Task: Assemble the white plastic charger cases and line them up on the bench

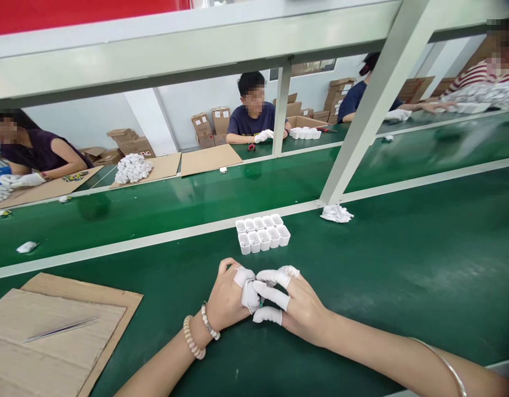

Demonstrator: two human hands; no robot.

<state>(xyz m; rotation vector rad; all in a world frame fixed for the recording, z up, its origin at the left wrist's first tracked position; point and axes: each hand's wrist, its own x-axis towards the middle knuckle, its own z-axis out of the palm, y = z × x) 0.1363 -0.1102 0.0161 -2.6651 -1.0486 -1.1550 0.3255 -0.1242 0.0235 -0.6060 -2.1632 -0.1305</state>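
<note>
Between your left hand [229,292] and right hand [302,306] sat a piece [249,298] | beyond, on the worktop [403,286]: cup block [264,242] | right: bundle [337,214] lay beside a post [356,121] | left: tweezers [60,330] lay on cardboard [39,364] | farthest: a belt [188,205] ran across

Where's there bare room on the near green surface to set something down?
Widest: between the right forearm and the crumpled white bundle, stretching right. Smaller: between the cardboard sheets and the ten white cups. Crowded: the middle, where the left hand and cups sit close.
</note>
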